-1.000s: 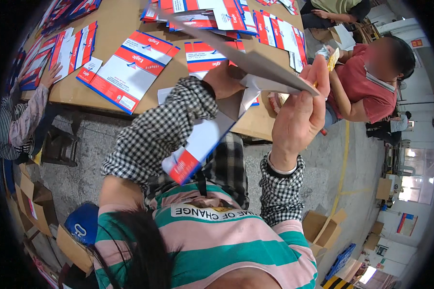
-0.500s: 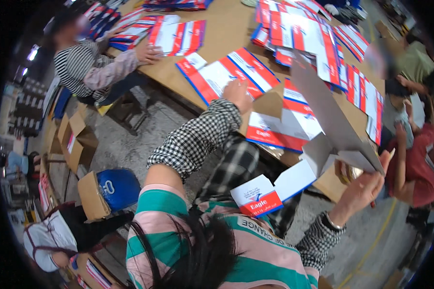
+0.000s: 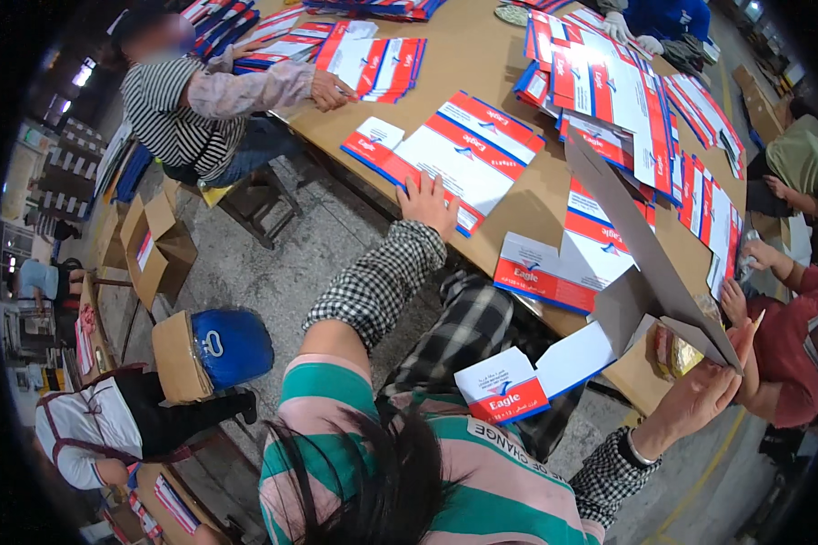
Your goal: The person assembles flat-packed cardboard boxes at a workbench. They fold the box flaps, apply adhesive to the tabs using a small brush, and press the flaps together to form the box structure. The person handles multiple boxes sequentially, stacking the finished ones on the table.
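Observation:
My left hand (image 3: 429, 207) lies with fingers spread on the near edge of a flat red, white and blue carton blank (image 3: 454, 156) on the table. In my right hand (image 3: 695, 400) is the edge of another carton blank (image 3: 641, 250), its plain grey inner side standing up at a slant. White and red flaps of this blank (image 3: 502, 386) hang over my lap. Between the hands lies a printed carton piece (image 3: 541, 272) at the table's near edge; whether it joins the raised one I cannot tell. A yellowish roll (image 3: 677, 354), partly hidden, sits beside my right hand.
The brown table (image 3: 509, 204) bears a big pile of printed blanks (image 3: 609, 95) at far right and a smaller stack (image 3: 373, 64) at far left. Co-workers sit left (image 3: 173, 118) and right (image 3: 791, 336). A blue stool (image 3: 227, 354) and an open cardboard box (image 3: 159, 241) stand on the floor.
My left hand has slid toward the near edge of the flat blank, and its fingers have spread. My right hand still holds the raised blank. The left co-worker's hand has shifted on the table.

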### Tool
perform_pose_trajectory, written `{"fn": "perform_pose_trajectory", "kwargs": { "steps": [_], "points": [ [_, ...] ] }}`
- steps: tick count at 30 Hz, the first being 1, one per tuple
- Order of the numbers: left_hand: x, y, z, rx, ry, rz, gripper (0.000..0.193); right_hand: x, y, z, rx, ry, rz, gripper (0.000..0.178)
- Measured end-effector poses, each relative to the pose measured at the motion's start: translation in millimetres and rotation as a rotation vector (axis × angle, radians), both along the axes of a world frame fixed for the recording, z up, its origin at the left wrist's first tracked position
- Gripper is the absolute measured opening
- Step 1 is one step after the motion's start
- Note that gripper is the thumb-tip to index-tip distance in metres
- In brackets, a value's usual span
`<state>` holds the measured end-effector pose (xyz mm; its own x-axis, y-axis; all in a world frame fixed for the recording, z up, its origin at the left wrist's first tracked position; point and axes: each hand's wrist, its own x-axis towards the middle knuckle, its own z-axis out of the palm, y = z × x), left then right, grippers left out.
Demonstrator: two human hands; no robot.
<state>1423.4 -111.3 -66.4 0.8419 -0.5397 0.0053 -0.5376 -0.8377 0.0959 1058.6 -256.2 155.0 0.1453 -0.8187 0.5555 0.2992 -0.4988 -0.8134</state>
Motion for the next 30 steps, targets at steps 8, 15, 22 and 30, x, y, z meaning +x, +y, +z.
{"fn": "perform_pose_trajectory", "kwargs": {
  "steps": [8,15,22,30],
  "points": [
    [10.8,5.4,-1.1,-0.015,0.006,-0.05,0.062,-7.9,2.3,0.2,0.016,-0.057,-0.003,0.05],
    [-68.5,-31.9,57.8,-0.611,0.688,-0.334,0.06,-0.3,-1.8,-0.7,-0.002,-0.084,-0.036,0.047],
    [-142.3,-130.3,72.6,-0.5,1.054,-0.719,0.061,5.0,1.2,-3.1,-0.017,-0.143,0.035,0.042],
    [-147.0,-162.4,85.7,-0.53,0.763,-0.916,0.068,-13.0,-17.0,-28.4,-0.001,-0.217,0.044,0.03]
  ]
}}
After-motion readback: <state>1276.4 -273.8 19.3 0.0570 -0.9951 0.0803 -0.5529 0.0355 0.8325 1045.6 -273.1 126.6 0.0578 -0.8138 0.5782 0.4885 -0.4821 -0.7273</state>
